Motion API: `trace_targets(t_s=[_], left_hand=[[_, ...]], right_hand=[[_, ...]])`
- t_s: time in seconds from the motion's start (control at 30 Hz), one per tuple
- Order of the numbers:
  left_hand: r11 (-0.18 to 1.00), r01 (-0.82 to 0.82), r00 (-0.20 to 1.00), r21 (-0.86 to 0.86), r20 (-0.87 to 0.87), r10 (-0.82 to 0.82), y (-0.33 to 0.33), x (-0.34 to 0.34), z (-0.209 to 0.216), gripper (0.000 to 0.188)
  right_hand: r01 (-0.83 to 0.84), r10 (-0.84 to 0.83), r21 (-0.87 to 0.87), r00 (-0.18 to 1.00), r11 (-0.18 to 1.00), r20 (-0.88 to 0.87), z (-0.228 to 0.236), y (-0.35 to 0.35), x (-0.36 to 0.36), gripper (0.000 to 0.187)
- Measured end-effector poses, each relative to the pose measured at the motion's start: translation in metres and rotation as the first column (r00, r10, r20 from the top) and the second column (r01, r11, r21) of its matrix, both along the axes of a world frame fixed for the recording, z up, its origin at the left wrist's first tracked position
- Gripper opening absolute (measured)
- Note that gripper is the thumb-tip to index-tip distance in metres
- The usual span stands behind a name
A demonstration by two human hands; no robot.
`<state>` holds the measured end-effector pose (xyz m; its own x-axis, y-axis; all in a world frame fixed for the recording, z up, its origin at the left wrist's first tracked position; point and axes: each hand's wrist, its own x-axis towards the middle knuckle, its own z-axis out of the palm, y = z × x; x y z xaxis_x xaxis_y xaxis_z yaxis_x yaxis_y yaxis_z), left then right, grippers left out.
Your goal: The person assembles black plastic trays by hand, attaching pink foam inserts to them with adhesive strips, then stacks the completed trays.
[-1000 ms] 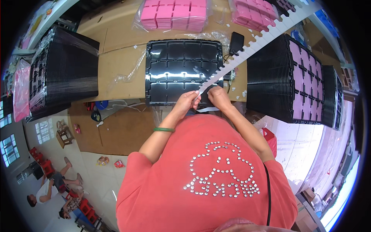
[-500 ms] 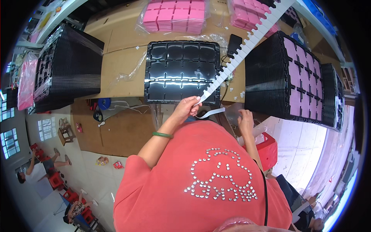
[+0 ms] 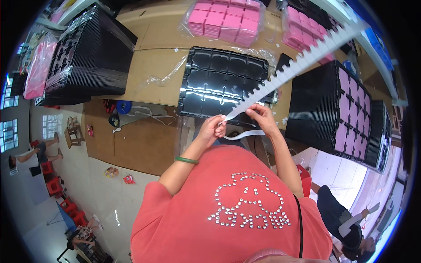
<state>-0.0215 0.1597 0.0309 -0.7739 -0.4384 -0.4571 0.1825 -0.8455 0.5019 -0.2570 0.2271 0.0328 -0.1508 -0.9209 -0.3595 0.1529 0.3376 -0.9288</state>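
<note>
One toothed white strip [image 3: 315, 59] held aloft, the work apparently partway along.
The left hand [image 3: 214, 129] pinches its near end; the right hand [image 3: 263, 119] has bent fingers at its lower edge, though whether they grip I cannot tell. Notches already show along the upper edge, while a narrow smooth ribbon [image 3: 245, 133] curves loosely between the hands, perhaps still to be dealt with; how much remains is unclear. The strip slants up and rightward across the right part of a glossy black tray [image 3: 210, 76] on the brown counter [image 3: 149, 57]. It looks pale and flat, its squarish teeth evenly spaced.
</note>
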Motion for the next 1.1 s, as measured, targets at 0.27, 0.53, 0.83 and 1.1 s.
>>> trace_targets(t_s=[0.27, 0.53, 0.83, 1.1], left_hand=[[0.991, -0.074, 0.972, -0.109, 0.216, 0.096, -0.042, 0.05, -0.007, 0.025], [0.998, 0.05, 0.98, -0.024, 0.195, -0.044, -0.081, 0.075, -0.019, 0.028], [0.995, 0.101, 0.984, 0.019, 0.145, -0.103, -0.13, 0.08, -0.018, 0.024], [0.989, 0.149, 0.981, 0.022, 0.119, -0.15, -0.138, 0.078, -0.023, 0.027]], right_hand=[[-0.179, -0.063, -0.246, 0.674, 0.953, -0.736, -0.012, -0.168, 0.026, 0.016], [-0.329, -0.033, -0.141, 0.313, 0.934, -0.949, -0.067, -0.294, 0.06, 0.011], [-0.179, 0.091, 0.017, 0.413, 0.984, -0.906, -0.073, -0.319, 0.059, 0.012], [-0.261, 0.219, 0.144, 0.287, 0.954, -0.933, -0.065, -0.322, 0.068, 0.012]])
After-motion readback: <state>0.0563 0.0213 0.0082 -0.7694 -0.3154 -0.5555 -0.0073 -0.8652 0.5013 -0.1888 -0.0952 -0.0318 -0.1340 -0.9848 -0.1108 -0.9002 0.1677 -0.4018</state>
